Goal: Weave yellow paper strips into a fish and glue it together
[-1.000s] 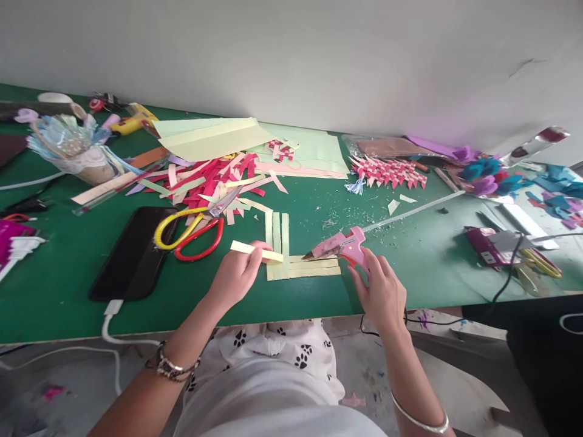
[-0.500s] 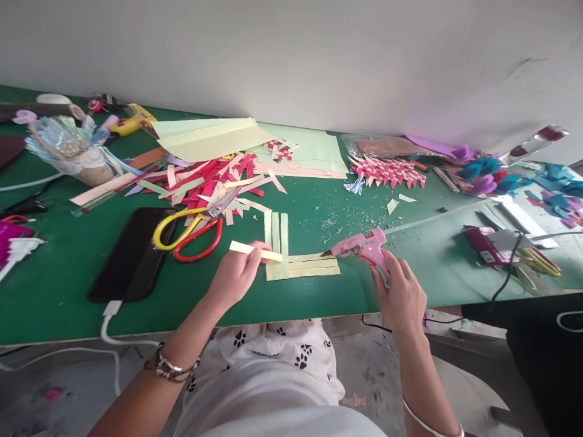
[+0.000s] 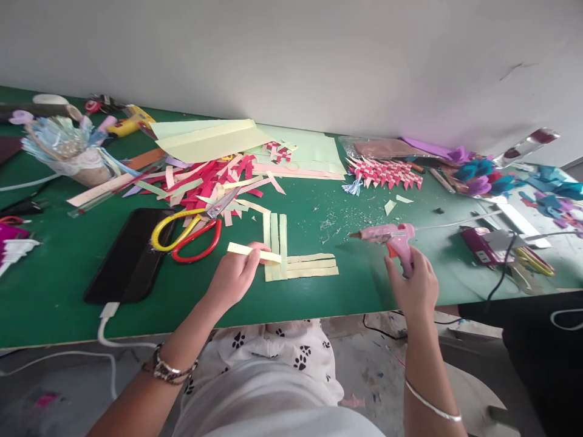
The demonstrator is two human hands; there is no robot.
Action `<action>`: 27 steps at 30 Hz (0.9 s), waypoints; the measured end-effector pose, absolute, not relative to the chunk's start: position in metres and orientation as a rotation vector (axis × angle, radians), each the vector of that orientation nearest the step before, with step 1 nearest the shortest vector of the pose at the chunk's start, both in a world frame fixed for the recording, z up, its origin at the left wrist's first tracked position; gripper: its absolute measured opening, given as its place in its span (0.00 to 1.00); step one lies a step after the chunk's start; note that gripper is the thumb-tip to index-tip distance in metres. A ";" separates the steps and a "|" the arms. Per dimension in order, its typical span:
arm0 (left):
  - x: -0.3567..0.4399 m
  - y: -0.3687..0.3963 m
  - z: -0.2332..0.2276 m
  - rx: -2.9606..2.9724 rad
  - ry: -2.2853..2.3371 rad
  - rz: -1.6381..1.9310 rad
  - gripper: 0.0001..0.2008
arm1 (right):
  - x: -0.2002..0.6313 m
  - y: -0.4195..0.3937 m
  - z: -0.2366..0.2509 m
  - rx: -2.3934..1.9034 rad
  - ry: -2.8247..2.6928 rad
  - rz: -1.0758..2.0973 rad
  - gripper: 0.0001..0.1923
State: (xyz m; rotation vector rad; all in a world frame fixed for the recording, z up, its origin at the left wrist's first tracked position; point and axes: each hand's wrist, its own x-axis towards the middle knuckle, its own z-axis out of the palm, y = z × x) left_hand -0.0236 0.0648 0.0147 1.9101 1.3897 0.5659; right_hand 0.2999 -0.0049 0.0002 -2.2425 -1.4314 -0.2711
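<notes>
Between the thumb and fingers of my left hand (image 3: 239, 273) is a pale yellow paper strip (image 3: 268, 257), held slanting over the corner of some joined paper strips (image 3: 312, 265). Those pale green and cream strips lie on the table in an L shape, several upright and several running to the right. My right hand (image 3: 416, 282) grips a pink hot glue gun (image 3: 387, 233) by its handle. Its nozzle points left, above the table and apart from the strips. Scissors (image 3: 195, 237) with yellow and red handles rest left of my left hand.
A black phone (image 3: 127, 258) with a white cable lies at left on the green table (image 3: 191, 312). Behind are a pile of red and pink strips (image 3: 209, 176), paper sheets (image 3: 218, 142) and a woven red-and-white piece (image 3: 387, 174). A purple box (image 3: 485, 246) stands at right.
My right hand has drawn the glue gun right, away from the horizontal strips, and its nozzle now points more level. My left hand and its strip have hardly moved.
</notes>
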 end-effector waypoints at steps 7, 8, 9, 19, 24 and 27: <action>-0.025 0.064 0.015 1.924 1.385 0.579 0.22 | 0.292 0.041 -0.003 -2.265 -1.492 -0.151 0.24; -0.025 0.063 0.016 1.929 1.387 0.579 0.22 | 0.289 0.046 -0.005 -2.268 -1.529 -0.141 0.24; -0.025 0.063 0.016 1.932 1.391 0.578 0.21 | 0.286 0.050 -0.005 -2.272 -1.574 -0.137 0.24; -0.013 0.061 0.027 2.346 1.517 0.351 0.23 | 0.178 0.045 0.056 -1.518 -2.072 0.441 0.26; -0.008 0.056 0.033 2.484 1.418 0.249 0.18 | 0.138 0.050 0.062 -1.383 -2.140 0.544 0.21; -0.009 0.052 0.036 2.503 1.384 0.213 0.19 | 0.150 0.054 0.057 -1.526 -2.003 0.531 0.10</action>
